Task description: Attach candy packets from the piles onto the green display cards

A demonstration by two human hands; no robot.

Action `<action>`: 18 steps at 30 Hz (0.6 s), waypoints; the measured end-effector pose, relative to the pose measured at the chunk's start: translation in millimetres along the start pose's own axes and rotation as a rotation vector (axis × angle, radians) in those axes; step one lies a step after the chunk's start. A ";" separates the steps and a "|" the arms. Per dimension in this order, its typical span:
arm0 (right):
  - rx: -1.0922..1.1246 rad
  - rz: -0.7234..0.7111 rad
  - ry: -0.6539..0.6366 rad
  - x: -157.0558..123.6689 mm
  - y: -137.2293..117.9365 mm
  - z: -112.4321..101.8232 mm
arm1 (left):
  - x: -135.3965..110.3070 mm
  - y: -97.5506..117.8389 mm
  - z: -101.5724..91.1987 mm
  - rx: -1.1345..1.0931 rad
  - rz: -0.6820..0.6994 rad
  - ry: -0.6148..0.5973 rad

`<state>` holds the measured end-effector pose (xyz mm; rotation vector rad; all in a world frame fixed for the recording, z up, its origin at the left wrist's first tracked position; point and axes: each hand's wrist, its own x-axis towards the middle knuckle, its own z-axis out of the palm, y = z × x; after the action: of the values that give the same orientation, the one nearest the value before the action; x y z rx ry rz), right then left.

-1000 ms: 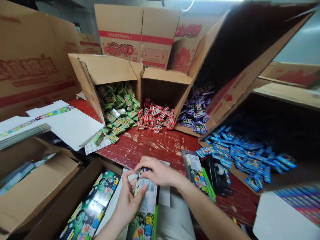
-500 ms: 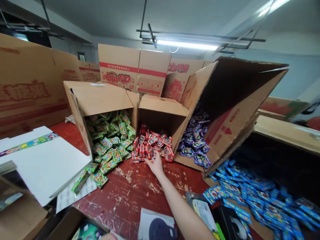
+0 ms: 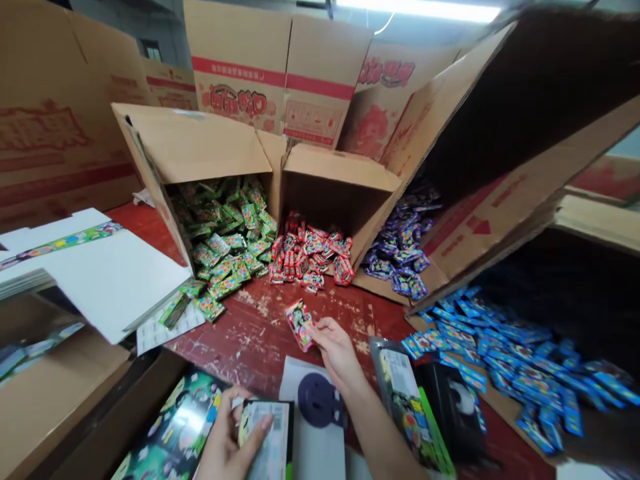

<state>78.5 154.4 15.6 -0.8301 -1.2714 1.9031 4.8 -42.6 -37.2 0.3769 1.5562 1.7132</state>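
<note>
Hands, head view: Apart, each clamped on an item of its own.
Right hand: Thumb and fingers pinched one red packet by its near end, above the worn red table; I could not tell whether the packet touched the surface.
Left hand: Wrapped around a printed pack, thumb laid across the pale label; the pack's lower part ran out of sight.
Red pile: Lay at the mouth of the middle carton, bare table between it and the pinched packet.
Other piles: I noted green packets to its left, purple packets to its right, and blue packets farther right.
Between the hands: A white panel bore a dark round shape, just beside the right forearm.
Right of the forearm: A green-edged pack lay beside a black object with a whitish roll.
Left side: Printed boxes sat in a brown carton; white card sheets lay beyond.
</note>
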 end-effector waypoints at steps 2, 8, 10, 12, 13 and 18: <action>-0.017 -0.020 -0.092 -16.2 5.5 14.9 | -6.2 15.6 2.4 0.016 0.021 -0.064; -0.521 -0.124 -0.499 -31.1 1.0 9.6 | -10.9 38.2 -4.0 0.037 0.015 -0.170; -0.624 -0.130 -0.545 -31.4 -9.0 3.8 | -12.4 38.9 -4.9 0.009 0.025 -0.182; -0.639 -0.140 -0.581 -30.2 -17.2 2.0 | -14.9 40.5 -3.0 -0.043 0.033 -0.162; -0.637 -0.144 -0.604 -29.0 -19.6 2.4 | -16.4 41.8 -1.5 -0.065 0.031 -0.148; -0.626 -0.150 -0.649 -23.9 -17.0 10.5 | -20.4 44.2 3.7 -0.129 0.011 -0.137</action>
<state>86.7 134.4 38.0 -0.3710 -2.3258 1.7165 5.6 -52.2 10.7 0.4279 1.3409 1.7482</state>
